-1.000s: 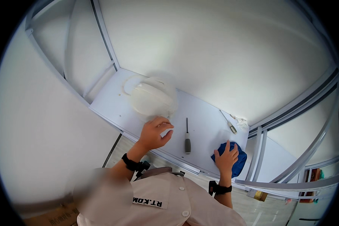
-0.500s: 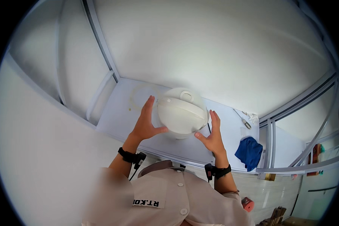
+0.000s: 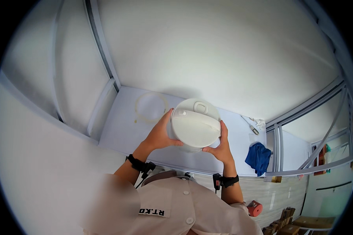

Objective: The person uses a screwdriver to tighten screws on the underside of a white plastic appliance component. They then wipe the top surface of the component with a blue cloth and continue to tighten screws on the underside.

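A white, round rice cooker (image 3: 194, 129) with a domed lid, a carrying handle across it and an oval steam vent at the back is in front of me at the table's middle. My left hand (image 3: 161, 133) is pressed against its left side, thumb along the near edge. On the opposite side my right hand (image 3: 222, 147) wraps the rim, with its thumb at the near right. The cooker's body below the lid is mostly hidden, so whether its base touches the table cannot be told.
A pale ring-shaped stain (image 3: 151, 107) marks the white table (image 3: 121, 121) at left. To the right lie a screwdriver-like tool (image 3: 253, 129) and a crumpled blue cloth (image 3: 259, 158). Metal frame posts (image 3: 278, 149) flank the table. Below right, a red roll (image 3: 255, 208) stands on the floor.
Both hands have closed in from beside the rice cooker and now touch its sides. The cooker appears slightly lower and further right in the picture; the whole view has shifted a little too.
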### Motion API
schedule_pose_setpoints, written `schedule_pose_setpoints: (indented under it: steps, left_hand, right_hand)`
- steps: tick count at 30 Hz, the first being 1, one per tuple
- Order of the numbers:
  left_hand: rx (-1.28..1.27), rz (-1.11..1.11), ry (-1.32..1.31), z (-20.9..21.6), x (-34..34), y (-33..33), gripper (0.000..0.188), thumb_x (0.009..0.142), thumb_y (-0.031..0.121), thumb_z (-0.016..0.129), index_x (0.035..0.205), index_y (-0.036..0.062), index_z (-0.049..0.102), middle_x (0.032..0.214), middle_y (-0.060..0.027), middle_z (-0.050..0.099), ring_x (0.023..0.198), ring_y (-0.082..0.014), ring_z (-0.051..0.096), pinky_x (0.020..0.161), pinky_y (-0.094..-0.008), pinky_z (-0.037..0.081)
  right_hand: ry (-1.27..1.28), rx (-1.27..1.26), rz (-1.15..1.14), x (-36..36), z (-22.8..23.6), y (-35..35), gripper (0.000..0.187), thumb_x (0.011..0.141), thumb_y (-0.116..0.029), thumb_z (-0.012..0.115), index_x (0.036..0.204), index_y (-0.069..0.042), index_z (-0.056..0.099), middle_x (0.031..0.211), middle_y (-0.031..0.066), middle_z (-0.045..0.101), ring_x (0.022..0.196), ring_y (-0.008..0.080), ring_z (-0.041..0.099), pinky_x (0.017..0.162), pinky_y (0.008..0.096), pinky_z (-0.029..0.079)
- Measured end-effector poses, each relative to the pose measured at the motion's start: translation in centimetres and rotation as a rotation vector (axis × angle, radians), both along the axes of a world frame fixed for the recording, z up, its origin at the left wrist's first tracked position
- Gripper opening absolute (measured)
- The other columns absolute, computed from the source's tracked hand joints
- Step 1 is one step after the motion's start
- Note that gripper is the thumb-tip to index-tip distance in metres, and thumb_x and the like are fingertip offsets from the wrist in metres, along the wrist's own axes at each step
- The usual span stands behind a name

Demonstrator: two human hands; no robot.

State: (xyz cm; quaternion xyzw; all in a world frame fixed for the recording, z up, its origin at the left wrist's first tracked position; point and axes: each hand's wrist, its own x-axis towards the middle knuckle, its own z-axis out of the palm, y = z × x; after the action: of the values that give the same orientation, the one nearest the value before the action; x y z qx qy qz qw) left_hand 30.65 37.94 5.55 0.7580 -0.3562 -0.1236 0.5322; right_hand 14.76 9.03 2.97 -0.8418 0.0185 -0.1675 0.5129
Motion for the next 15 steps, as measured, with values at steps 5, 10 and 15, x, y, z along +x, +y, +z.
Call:
schedule_pose_setpoints:
  steps: [5,10,15]
  left_hand:
    - [-0.126,-0.035,0.077,-1.5,0.5,-0.2,0.143,0.056,0.031,0.106,0.167,0.0012,0.021,0.168,-0.0188,0.037,0.156,-0.0331,0.035,0.129,-0.0472,0.03]
    - [-0.172,-0.024,0.067,-1.2,0.5,-0.3,0.142,0.057,0.035,0.106,0.167,0.0017,0.023,0.164,-0.018,0.043,0.154,-0.0325,0.039,0.128,-0.0469,0.03]
    - [-0.202,0.025,-0.001,0.4,0.6,0.2,0.144,0.054,0.04,0.106,0.166,0.0007,0.025,0.163,-0.0184,0.044,0.153,-0.0326,0.04,0.127,-0.0463,0.03]
  right_hand:
    - [-0.019,-0.083,-0.051,-0.1,2.7,0.7,0.148,0.054,-0.044,0.105,0.169,-0.007,0.019,0.167,0.0159,0.033,0.156,0.0328,0.032,0.127,0.0482,0.027]
    - [-0.043,-0.06,-0.066,0.2,5.2,1.4,0.147,0.054,-0.049,0.104,0.168,-0.006,0.022,0.167,0.0192,0.032,0.156,0.0361,0.031,0.127,0.049,0.026]
    - [-0.091,-0.127,-0.073,0.4,7.5,1.6,0.146,0.054,-0.056,0.102,0.168,-0.008,0.024,0.168,0.0257,0.025,0.158,0.0416,0.025,0.126,0.053,0.027]
